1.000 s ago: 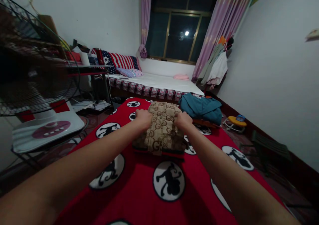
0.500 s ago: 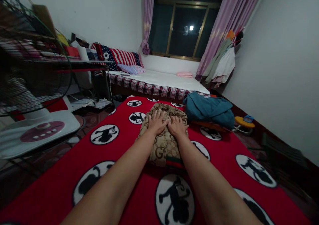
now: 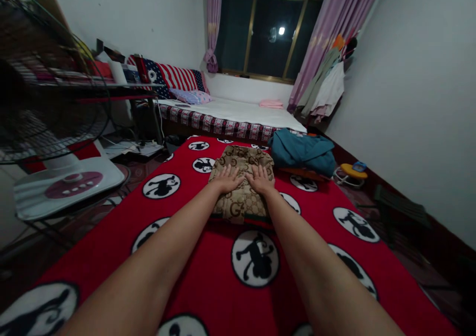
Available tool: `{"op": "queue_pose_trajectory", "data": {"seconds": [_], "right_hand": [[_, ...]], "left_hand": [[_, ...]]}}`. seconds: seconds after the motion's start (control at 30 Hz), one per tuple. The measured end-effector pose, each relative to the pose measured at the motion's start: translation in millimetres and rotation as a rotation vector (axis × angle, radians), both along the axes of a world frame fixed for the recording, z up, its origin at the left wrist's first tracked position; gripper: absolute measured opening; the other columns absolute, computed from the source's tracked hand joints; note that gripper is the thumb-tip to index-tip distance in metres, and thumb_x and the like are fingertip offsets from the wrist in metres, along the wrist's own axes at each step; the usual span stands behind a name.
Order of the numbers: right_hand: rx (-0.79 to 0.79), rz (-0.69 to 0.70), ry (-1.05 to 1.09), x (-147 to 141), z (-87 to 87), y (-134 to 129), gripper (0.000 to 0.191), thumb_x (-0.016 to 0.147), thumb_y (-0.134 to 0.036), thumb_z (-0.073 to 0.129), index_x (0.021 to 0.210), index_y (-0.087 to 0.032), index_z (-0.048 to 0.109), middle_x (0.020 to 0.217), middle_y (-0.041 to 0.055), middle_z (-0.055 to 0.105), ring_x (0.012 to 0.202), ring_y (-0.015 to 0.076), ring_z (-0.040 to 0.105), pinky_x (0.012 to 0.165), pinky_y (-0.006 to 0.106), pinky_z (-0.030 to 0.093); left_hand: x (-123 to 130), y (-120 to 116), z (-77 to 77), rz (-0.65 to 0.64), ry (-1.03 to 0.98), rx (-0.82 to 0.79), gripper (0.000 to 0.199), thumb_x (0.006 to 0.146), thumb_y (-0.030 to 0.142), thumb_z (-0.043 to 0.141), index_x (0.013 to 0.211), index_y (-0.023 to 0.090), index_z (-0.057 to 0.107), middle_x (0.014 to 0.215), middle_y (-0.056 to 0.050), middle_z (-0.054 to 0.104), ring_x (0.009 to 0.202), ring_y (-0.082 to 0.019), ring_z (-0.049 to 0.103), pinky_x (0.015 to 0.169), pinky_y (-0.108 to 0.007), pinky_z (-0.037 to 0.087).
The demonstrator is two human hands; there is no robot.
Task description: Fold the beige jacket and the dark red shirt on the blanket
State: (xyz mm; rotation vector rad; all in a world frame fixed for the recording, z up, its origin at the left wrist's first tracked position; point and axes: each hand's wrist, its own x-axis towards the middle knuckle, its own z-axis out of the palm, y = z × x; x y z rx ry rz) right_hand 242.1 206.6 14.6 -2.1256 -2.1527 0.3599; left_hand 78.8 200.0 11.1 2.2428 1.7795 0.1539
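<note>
A folded tan garment (image 3: 241, 204) with a brown letter pattern lies on a red blanket (image 3: 219, 281) printed with dark figures in white circles. My left hand (image 3: 227, 179) rests flat on the left half of the garment, fingers spread and pointing away from me. On its right half lies my right hand (image 3: 261, 178), also flat with fingers apart. The two thumbs nearly meet in the middle. Just beyond, to the right, a folded teal garment (image 3: 301, 152) sits on top of something orange.
A fan (image 3: 70, 177) stands on the left beside a cluttered desk (image 3: 126, 85). Across the back is a bed (image 3: 238, 112) with a white sheet, below a window (image 3: 277, 38). On the right are a yellow stool (image 3: 353, 171) and a dark green folding seat (image 3: 401, 207).
The camera view has shifted, showing more of the blanket in front. Both hands stay flat on the tan garment, whose near edge with the green and red band now looks tucked lower.
</note>
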Motion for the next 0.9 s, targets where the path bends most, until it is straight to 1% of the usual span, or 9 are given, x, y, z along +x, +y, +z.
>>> {"op": "queue_pose_trajectory", "data": {"seconds": [0.13,0.2,0.27,0.37,0.43,0.57,0.73,0.83,0.9], "right_hand": [[-0.062,0.019,-0.037,0.2,17.5,-23.9,0.067,0.095,-0.056,0.016,0.153,-0.023,0.011,0.161,0.0085,0.003,0.147,0.0234,0.003,0.11,0.058,0.019],[-0.067,0.021,-0.069,-2.4,27.6,-42.4,0.065,0.095,-0.052,0.023,0.151,-0.019,0.021,0.159,0.014,0.017,0.145,0.0281,0.015,0.109,0.061,0.019],[0.006,0.044,-0.097,-6.4,31.4,-65.0,0.06,0.095,-0.048,0.029,0.147,-0.018,0.033,0.154,0.0162,0.028,0.143,0.0313,0.022,0.109,0.063,0.016],[0.237,0.134,-0.076,-11.6,19.3,-97.6,0.055,0.096,-0.049,0.027,0.147,-0.027,0.034,0.157,0.0086,0.025,0.145,0.0277,0.016,0.111,0.06,0.013],[0.284,0.157,-0.015,-13.1,5.5,-111.0,0.054,0.098,-0.05,0.022,0.149,-0.032,0.027,0.16,0.003,0.018,0.146,0.0234,0.013,0.112,0.057,0.017],[0.209,0.145,0.041,-13.7,-9.1,-115.0,0.056,0.098,-0.053,0.021,0.149,-0.032,0.027,0.16,0.0008,0.016,0.146,0.022,0.015,0.112,0.055,0.02],[0.249,0.135,0.009,-13.2,-2.9,-114.6,0.053,0.098,-0.049,0.024,0.146,-0.03,0.034,0.157,0.0022,0.024,0.144,0.0228,0.023,0.11,0.052,0.027],[0.278,0.188,-0.085,-13.4,11.7,-113.6,0.048,0.097,-0.047,0.027,0.134,-0.027,0.052,0.147,0.0066,0.044,0.135,0.0251,0.041,0.105,0.047,0.034],[0.27,0.212,-0.194,-18.5,29.1,-107.1,0.046,0.096,-0.044,0.032,0.114,-0.021,0.067,0.125,0.0128,0.063,0.119,0.0284,0.056,0.099,0.045,0.039]], "left_hand": [[-4.5,-28.7,8.9,-0.004,0.028,0.011,0.066,0.096,0.055,0.022,0.15,0.019,0.025,0.157,-0.015,0.018,0.144,-0.029,0.02,0.111,-0.047,0.026],[-5.3,-46.3,11.1,-0.005,0.033,0.05,0.062,0.097,0.048,0.023,0.148,0.014,0.031,0.155,-0.016,0.026,0.142,-0.028,0.027,0.111,-0.044,0.028],[-5.6,-65.0,8.9,-0.001,0.029,0.112,0.059,0.098,0.043,0.023,0.145,0.01,0.036,0.152,-0.017,0.033,0.141,-0.028,0.03,0.112,-0.044,0.027],[-6.0,-90.1,-2.4,0.011,0.018,0.27,0.057,0.098,0.038,0.023,0.143,0.005,0.037,0.15,-0.019,0.036,0.141,-0.028,0.03,0.114,-0.044,0.022],[-6.3,-101.0,-11.2,0.02,0.003,0.399,0.059,0.098,0.04,0.024,0.144,0.005,0.036,0.15,-0.019,0.037,0.141,-0.028,0.031,0.115,-0.044,0.021],[-6.0,-108.2,-18.2,0.045,-0.036,0.483,0.059,0.098,0.043,0.027,0.143,0.006,0.04,0.148,-0.017,0.041,0.138,-0.028,0.036,0.114,-0.044,0.025],[-7.0,-120.7,-13.9,0.103,-0.093,0.509,0.053,0.096,0.042,0.035,0.137,0.013,0.049,0.143,-0.014,0.048,0.136,-0.027,0.039,0.115,-0.046,0.024],[-17.1,-132.9,-15.4,0.191,-0.155,0.56,0.045,0.094,0.04,0.041,0.131,0.019,0.055,0.146,-0.012,0.045,0.137,-0.028,0.036,0.113,-0.047,0.027],[-28.6,-136.9,-17.1,0.26,-0.219,0.56,0.044,0.093,0.04,0.045,0.131,0.021,0.056,0.147,-0.012,0.043,0.135,-0.029,0.039,0.11,-0.045,0.033]]}}
